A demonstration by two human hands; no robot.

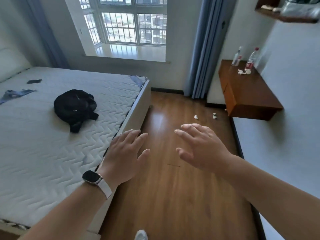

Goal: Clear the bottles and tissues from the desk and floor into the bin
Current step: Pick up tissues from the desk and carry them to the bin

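- Over the floor, mid-frame: left hand and right hand held out palm-down, fingers straight and spread. Neither grips or touches anything.
- Left wrist: watch, dark face, pale strap.
- Desk: far right, against the wall.
- On the desk's far end: clear bottle and red-capped bottle, both upright, near each other.
- Desk tissues: crumpled white, at the foot of the red-capped bottle.
- Floor, beyond the hands: left wad and right wad, small tissue balls lying apart. The right one is near the desk's front corner.
- Left: bed, bare mattress, with a black backpack lying on it.
- Back wall: window. A blue curtain hangs between window and desk.
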